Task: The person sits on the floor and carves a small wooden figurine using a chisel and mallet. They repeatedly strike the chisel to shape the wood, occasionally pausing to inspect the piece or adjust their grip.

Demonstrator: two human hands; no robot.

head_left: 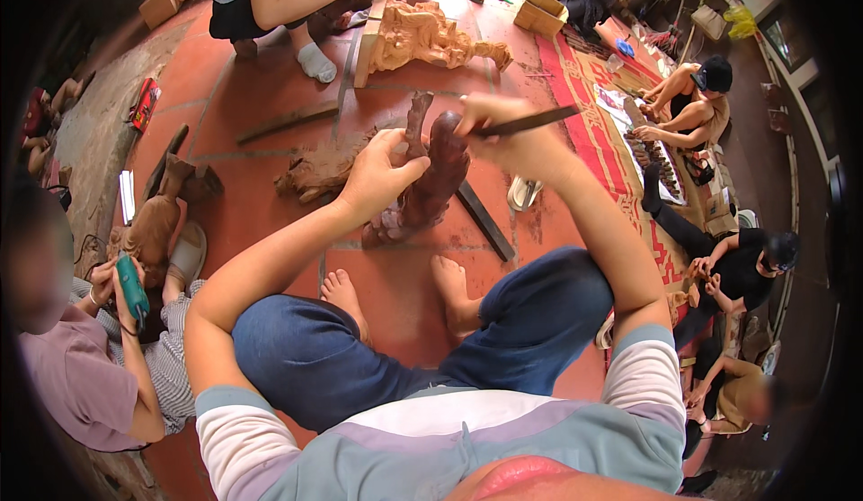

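Note:
A dark reddish-brown wood carving (436, 177) stands on the tiled floor in front of my bare feet. My left hand (388, 170) is closed around the thin upright piece (417, 123) at its upper left. In my right hand (503, 130), slightly blurred by motion, is a long dark flat bar (548, 119). The bar points away to the right, and that hand is against the carving's rounded top. Whether the bar's near end touches the wood is hidden by my fingers.
Rough wood (315, 170) and a dark bar (485, 222) lie beside the carving. Beyond stands a pale carved figure (418, 38), near a crouching person (297, 6). At left, a person holds a green power tool (131, 290). More people sit along the red mat (598, 114).

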